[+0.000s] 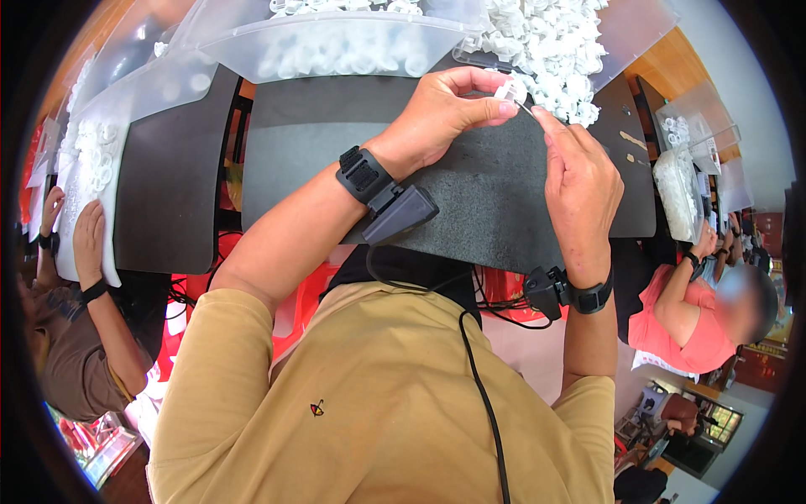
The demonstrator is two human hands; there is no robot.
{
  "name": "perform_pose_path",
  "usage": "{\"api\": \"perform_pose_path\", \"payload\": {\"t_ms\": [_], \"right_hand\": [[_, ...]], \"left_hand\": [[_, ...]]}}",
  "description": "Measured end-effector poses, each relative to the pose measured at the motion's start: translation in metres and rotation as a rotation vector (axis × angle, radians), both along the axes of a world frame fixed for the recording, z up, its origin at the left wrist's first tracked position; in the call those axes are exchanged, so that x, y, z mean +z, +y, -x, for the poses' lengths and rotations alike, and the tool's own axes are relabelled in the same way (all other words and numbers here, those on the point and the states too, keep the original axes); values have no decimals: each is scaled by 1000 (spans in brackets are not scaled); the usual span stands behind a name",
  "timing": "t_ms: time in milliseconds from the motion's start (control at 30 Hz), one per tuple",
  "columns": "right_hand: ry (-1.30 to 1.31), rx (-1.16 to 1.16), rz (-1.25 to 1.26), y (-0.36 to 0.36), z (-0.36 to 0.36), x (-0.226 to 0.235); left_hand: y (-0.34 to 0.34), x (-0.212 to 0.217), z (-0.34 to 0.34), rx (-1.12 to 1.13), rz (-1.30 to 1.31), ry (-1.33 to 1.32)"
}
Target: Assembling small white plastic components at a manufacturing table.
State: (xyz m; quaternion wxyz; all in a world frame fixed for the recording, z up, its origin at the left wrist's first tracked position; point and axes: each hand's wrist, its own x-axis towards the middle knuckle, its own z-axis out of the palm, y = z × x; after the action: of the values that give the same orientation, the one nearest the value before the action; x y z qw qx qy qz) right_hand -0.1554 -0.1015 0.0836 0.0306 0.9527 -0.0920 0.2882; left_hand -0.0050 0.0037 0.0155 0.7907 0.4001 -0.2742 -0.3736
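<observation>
Between the thumb and fingers of my left hand (453,109) is a small white plastic part (510,91), held up over the far side of the dark table. My right hand (579,168) pinches a thin metal pin-like tool (525,109), whose far end meets the white part. The tool's tip is too small to make out. Just beyond both hands lies a large heap of similar white plastic parts (546,42), some spilling onto the table top. Each of my wrists wears a black strap with a small device.
A clear plastic bin (336,46) of white parts stands at the far edge of the dark table (336,143). People work at neighbouring tables left and right, with white parts near them. A black cable (483,386) runs down over my shirt.
</observation>
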Motion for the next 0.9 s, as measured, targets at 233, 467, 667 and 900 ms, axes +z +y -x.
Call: {"api": "perform_pose_path", "payload": {"t_ms": [233,467,667,900], "right_hand": [[9,-9,-6,0,-1,2],[18,-15,1,-1,0,3],[15,-4,3,0,-1,2],[20,-18,9,1,-1,2]], "left_hand": [[0,0,1,-7,2,7],[0,1,1,-13,-5,6],[1,2,1,-14,-1,7],[1,1,2,-9,-3,3]]}}
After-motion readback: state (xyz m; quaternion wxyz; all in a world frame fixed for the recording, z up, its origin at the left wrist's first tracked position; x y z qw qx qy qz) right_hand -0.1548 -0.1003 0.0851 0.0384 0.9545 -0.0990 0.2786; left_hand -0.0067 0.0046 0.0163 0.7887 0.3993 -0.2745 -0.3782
